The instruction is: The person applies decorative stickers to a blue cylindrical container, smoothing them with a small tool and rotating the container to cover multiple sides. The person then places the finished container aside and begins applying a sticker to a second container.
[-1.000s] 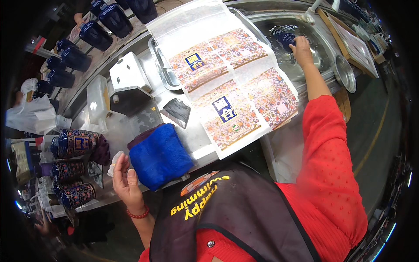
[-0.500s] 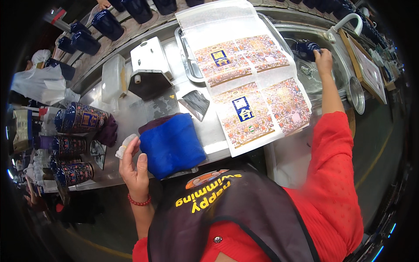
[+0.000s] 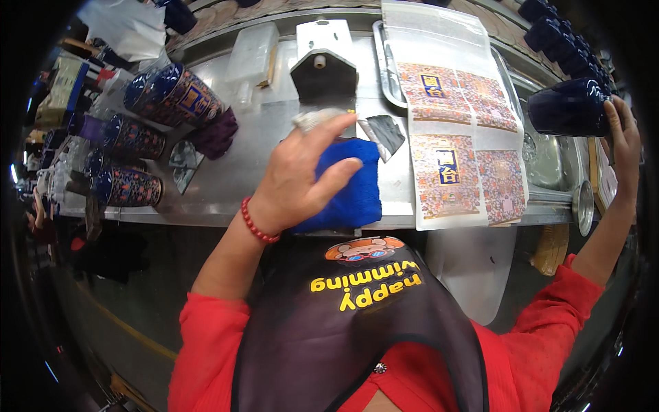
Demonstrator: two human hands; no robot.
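Note:
My right hand (image 3: pixel 623 134) grips a glossy dark blue cup (image 3: pixel 566 108) by one end and holds it tilted on its side above the sink (image 3: pixel 549 161) at the right. Over a folded blue cloth (image 3: pixel 357 189) hovers my left hand (image 3: pixel 292 175), its thumb and index finger apart. Something whitish (image 3: pixel 319 119), blurred, is at its fingertips; whether it is worn or held does not show. Between the cloth and the sink lie sheets of floral printed decals (image 3: pixel 446 178) with blue and gold panels, partly over a metal tray (image 3: pixel 391 75).
Several decorated dark blue jars (image 3: pixel 175 96) stand at the left beside a purple cloth (image 3: pixel 214 134). A dark angular stand (image 3: pixel 322 77), a clear plastic box (image 3: pixel 250 55) and a dark flat scraper-like piece (image 3: pixel 384 135) are on the metal table. More blue cups (image 3: pixel 549 34) line the far right.
The right hand has lifted the dark blue cup out of the sink. My left hand has moved in over the blue cloth. The view has shifted, sliding the table contents across the picture.

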